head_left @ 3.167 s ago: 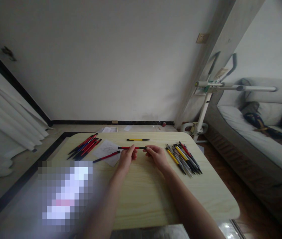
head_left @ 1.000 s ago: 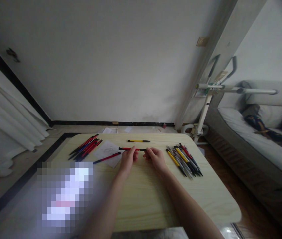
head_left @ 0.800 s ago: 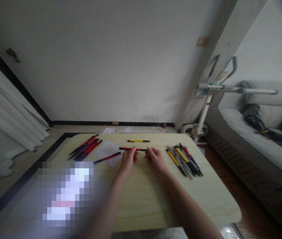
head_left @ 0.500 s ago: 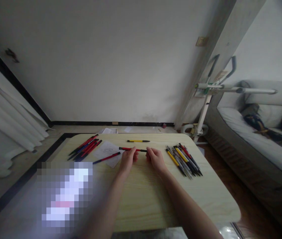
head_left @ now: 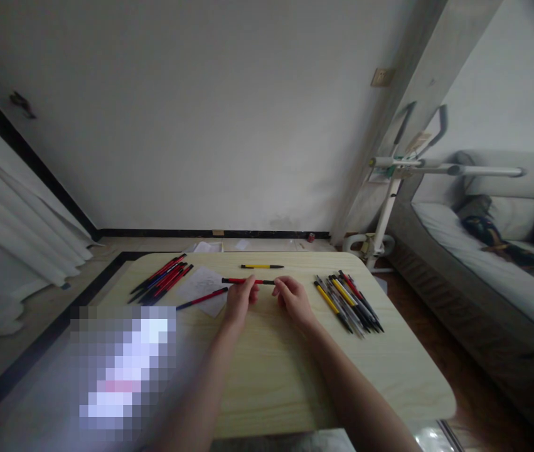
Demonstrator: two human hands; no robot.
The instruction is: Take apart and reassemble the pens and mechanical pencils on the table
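Note:
Level above the table, a red and black pen [head_left: 263, 282] lies across both of my hands. The fingers of my left hand [head_left: 242, 301] are closed around its red middle. At its black right end, my right hand [head_left: 295, 300] pinches with thumb and fingers. A yellow pen [head_left: 261, 267] rests just beyond my hands. Left of them, a red and dark blue pen [head_left: 203, 298] lies partly over a sheet of paper with faint marks [head_left: 199, 280].
On the wooden table [head_left: 271, 383], several red, black and blue pens [head_left: 165, 279] are piled at left. Several yellow, grey, black and red pens [head_left: 347, 302] are heaped at right. Beyond stand a white exercise frame [head_left: 388, 210] and a sofa [head_left: 440, 229]. The lower left is blurred.
The pen and my left hand have shifted slightly left and up. My right hand has moved a little left along with them, still at the black end.

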